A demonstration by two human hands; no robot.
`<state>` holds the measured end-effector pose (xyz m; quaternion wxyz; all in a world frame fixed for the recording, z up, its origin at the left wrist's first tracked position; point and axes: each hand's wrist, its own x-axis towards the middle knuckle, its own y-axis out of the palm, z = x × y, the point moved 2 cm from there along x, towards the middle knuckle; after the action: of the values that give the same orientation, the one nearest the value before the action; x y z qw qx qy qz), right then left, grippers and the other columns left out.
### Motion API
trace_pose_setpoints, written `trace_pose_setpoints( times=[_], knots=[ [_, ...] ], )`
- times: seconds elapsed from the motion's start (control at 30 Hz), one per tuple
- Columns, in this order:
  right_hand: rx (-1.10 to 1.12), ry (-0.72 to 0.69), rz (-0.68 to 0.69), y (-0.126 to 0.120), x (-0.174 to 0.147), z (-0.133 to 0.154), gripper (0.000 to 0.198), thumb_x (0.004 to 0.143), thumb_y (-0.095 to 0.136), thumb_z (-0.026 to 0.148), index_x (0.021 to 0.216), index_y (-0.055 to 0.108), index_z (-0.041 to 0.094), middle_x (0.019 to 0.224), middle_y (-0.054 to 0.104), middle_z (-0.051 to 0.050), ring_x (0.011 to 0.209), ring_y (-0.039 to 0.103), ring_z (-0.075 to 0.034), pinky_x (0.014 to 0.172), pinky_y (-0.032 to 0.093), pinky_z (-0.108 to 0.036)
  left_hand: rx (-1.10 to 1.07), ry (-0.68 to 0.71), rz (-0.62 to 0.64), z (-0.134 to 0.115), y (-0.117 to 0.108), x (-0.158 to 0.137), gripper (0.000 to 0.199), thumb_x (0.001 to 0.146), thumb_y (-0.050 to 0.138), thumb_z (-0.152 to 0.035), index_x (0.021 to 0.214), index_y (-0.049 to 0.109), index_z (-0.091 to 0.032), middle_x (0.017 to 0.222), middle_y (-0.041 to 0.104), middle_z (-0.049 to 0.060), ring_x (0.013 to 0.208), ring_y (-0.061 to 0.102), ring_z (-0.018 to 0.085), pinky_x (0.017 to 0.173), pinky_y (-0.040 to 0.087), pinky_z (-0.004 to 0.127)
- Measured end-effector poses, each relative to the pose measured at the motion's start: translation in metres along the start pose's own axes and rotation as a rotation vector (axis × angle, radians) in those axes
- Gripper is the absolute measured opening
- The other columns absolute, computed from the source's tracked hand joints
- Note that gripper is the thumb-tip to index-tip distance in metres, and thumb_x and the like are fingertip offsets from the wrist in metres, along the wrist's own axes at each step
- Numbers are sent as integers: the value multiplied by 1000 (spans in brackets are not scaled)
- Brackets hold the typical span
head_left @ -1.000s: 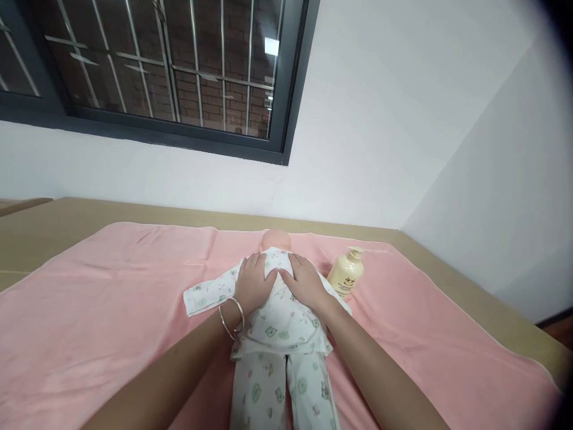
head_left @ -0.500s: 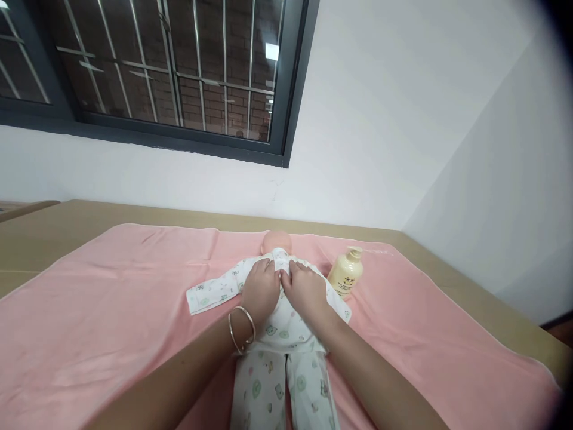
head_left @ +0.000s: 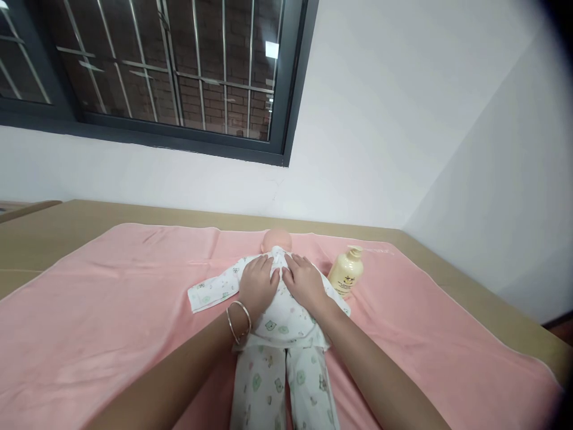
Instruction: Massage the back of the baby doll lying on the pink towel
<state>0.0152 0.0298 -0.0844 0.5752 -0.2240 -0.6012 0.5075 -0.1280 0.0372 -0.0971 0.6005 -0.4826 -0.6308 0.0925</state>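
A baby doll [head_left: 276,239] lies on a pink blanket [head_left: 147,286], its head toward the wall. It wears a white printed top [head_left: 286,325] and matching trousers [head_left: 259,388]. My left hand [head_left: 259,285], with bangles at the wrist, rests flat on the left side of the doll's upper body, fingers pointing to the head. On the right side of the same area lies my right hand [head_left: 305,280], also flat. The two thumbs angle toward each other with a small gap between them. Both palms press on cloth and hide part of the top.
To the right of the doll a cream pump bottle [head_left: 345,273] stands close to its sleeve. The blanket covers a tan surface [head_left: 358,228] that meets a white wall [head_left: 358,149]. A dark-framed window [head_left: 286,107] with metal bars is at the upper left.
My hands have moved slightly apart, and the thumbs now sit further from each other. The fingers lie flatter on the top, whose hem has shifted a little up.
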Motion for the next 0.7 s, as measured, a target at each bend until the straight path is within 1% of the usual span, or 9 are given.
trace_pose_setpoints(
  times=[0.07,0.13,0.2,0.27,0.33,0.43,0.5,0.6,0.7],
  knots=[
    [-56,62,-43,-3,-5,7,38,99,34,31,123,61,17,119,65,-12,115,57,-24,106,34,-36,46,-21,-25,-4,-4,-2,30,92,45,-31,109,64,-14,110,70,12,108,61,29,99,46,47],
    [-74,108,-48,-4,-7,10,39,100,35,34,119,63,17,114,67,-12,112,58,-25,104,35,-38,65,-29,-21,-4,-5,-3,31,91,47,-31,110,63,-13,110,69,12,108,61,29,104,41,50],
    [-47,110,-20,-2,-5,6,41,99,36,37,127,59,16,124,63,-14,122,53,-26,108,31,-41,54,-23,10,-1,-2,-1,37,91,47,-31,119,58,-11,120,65,14,119,55,30,111,33,54],
    [12,103,30,2,-1,-1,46,99,38,37,138,50,15,139,52,-13,133,42,-27,113,23,-46,31,-13,60,2,2,2,43,91,45,-30,128,51,-10,131,58,15,128,49,30,113,30,54],
    [63,90,77,6,3,-8,50,99,37,36,144,41,16,148,42,-12,139,33,-27,115,17,-50,22,-23,90,5,5,4,46,90,45,-31,130,49,-9,137,53,17,130,47,30,111,35,51],
    [54,44,71,5,4,-8,48,99,37,34,143,42,15,147,43,-13,138,35,-27,115,13,-52,35,-44,79,4,4,5,44,88,49,-32,127,52,-10,135,55,18,125,51,31,104,42,48],
    [-1,10,14,1,1,-1,43,99,38,32,136,49,14,137,53,-15,130,44,-26,115,13,-50,49,-31,53,0,0,2,40,88,50,-31,123,55,-13,127,61,15,120,55,30,99,45,47],
    [-74,9,-81,-5,-7,10,32,99,38,28,114,63,16,110,67,-11,108,59,-23,114,18,-45,96,-2,3,-6,-8,-3,30,91,47,-32,112,60,-16,112,67,13,107,60,29,91,48,45],
    [-61,31,-108,-7,-11,13,32,99,38,31,92,67,20,90,69,-7,92,62,-21,107,30,-40,135,-8,10,-7,-10,-5,28,92,44,-33,102,63,-15,99,67,14,96,61,29,85,50,44]
  ],
)
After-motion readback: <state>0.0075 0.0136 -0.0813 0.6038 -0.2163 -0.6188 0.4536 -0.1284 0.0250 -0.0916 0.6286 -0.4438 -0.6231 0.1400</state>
